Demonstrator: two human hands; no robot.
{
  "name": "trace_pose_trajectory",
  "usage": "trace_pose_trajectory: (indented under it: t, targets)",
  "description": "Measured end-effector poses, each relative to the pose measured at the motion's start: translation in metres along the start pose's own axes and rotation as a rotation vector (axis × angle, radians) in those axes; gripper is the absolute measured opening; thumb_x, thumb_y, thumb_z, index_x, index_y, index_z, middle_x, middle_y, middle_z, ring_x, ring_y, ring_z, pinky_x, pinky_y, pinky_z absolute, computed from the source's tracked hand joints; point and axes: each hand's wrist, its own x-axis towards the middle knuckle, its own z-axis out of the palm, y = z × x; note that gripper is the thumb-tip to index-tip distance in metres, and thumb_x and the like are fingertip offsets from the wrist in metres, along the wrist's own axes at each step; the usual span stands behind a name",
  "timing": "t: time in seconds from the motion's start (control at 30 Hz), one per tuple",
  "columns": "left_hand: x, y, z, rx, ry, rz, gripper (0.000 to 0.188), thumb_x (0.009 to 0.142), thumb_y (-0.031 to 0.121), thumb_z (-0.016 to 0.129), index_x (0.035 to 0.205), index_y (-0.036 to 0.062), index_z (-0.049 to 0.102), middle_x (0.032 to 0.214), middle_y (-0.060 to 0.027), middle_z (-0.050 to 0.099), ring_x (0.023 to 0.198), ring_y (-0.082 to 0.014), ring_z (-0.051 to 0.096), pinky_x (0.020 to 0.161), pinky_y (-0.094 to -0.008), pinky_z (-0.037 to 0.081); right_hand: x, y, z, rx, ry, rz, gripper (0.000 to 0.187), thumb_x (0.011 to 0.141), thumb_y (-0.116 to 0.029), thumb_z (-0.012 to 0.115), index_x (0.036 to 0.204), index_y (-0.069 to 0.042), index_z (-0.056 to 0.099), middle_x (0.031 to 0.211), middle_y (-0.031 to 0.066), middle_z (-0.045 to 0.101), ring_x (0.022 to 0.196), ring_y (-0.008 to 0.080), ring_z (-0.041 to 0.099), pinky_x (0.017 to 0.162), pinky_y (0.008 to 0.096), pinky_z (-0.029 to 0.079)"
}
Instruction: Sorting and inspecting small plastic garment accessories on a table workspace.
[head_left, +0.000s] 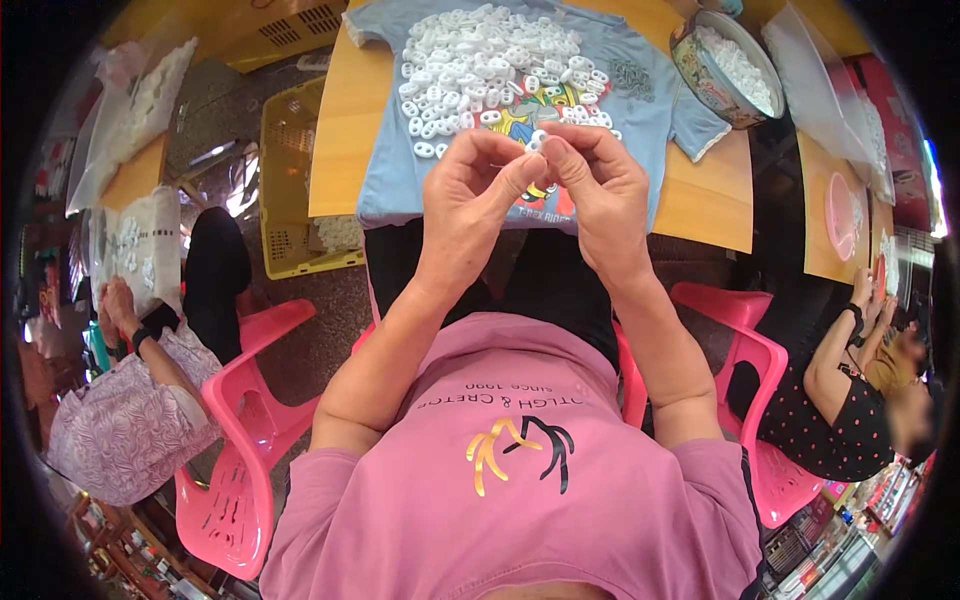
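Over the near edge of the table, my two hands meet at the fingertips. A small white oval plastic piece with two holes [537,141] sits between the thumb and fingers of my right hand [603,200]. My left hand [468,200] is pinched closed right beside it; a thin pale sliver shows by its fingers, too small to name. Beyond them lies a heap of similar white two-holed pieces [470,60], spread on a light blue T-shirt [390,180] with a printed picture. Right of the heap is a small pile of thin grey metal bits [631,80].
A round tin [690,70] filled with white pieces stands at the table's right. On the floor to the left is a yellow plastic crate [290,240]. Pink chairs [250,440] flank me. People work at both sides, near clear bags [150,110] of white pieces.
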Motion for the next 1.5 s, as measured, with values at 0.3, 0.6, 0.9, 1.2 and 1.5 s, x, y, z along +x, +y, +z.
trace_pose_trajectory:
  t: [0.3, 0.6, 0.9, 1.2, 1.5]
  targets:
    - [-0.001, -0.017, -0.017, 0.121, -0.249, 0.248, 0.034, 0.097, 0.028, 0.055, 0.118, 0.0013, 0.06, 0.124, -0.0114, 0.054, 0.116, -0.0192, 0.049, 0.096, -0.0308, 0.042, -0.011, -0.007, 0.009, 0.48, -0.139, 0.191, 0.052, 0.093, -0.006, 0.061, 0.139, -0.005, 0.037, 0.094, 0.0031, 0.063, 0.082, 0.0088, 0.06, 0.072, 0.0219, 0.05]
    - [-0.013, -0.011, -0.018, 0.104, -0.216, 0.345, 0.04, 0.096, 0.036, 0.055, 0.109, -0.0007, 0.063, 0.117, -0.0134, 0.059, 0.12, -0.0292, 0.051, 0.099, -0.0386, 0.041, -0.025, -0.005, 0.02, 0.704, -0.267, 0.252, 0.065, 0.093, -0.006, 0.06, 0.147, -0.008, 0.023, 0.108, 0.0073, 0.06, 0.1, 0.0124, 0.06, 0.086, 0.0277, 0.052]
    - [-0.019, -0.013, -0.026, -0.094, -0.261, 0.15, 0.032, 0.093, 0.026, 0.062, 0.11, -0.0007, 0.065, 0.119, -0.0119, 0.059, 0.12, -0.0252, 0.05, 0.098, -0.0346, 0.041, -0.025, -0.006, 0.014, 0.542, -0.304, 0.186, 0.064, 0.092, -0.007, 0.063, 0.145, -0.005, 0.028, 0.107, 0.0074, 0.059, 0.099, 0.0129, 0.059, 0.088, 0.028, 0.05]
    - [-0.021, -0.001, -0.052, -0.073, -0.106, 0.123, 0.034, 0.095, 0.02, 0.059, 0.12, -0.0023, 0.06, 0.121, -0.0156, 0.058, 0.109, -0.0216, 0.057, 0.094, -0.0338, 0.046, -0.007, -0.021, -0.014, 0.001, -0.219, 0.2, 0.032, 0.094, -0.014, 0.061, 0.124, -0.002, 0.058, 0.1, 0.0042, 0.067, 0.084, 0.0077, 0.061, 0.073, 0.0227, 0.051]
    - [-0.064, 0.031, -0.179, 0.094, 0.424, 0.104, 0.042, 0.096, 0.012, 0.057, 0.13, -0.0105, 0.047, 0.102, -0.0133, 0.064, 0.094, -0.0181, 0.062, 0.089, -0.0327, 0.05, 0.046, 0.005, -0.105, -0.652, 0.013, -0.057, 0.022, 0.092, -0.016, 0.063, 0.107, -0.001, 0.068, 0.087, 0.0016, 0.067, 0.07, 0.0064, 0.055, 0.064, 0.0214, 0.045]
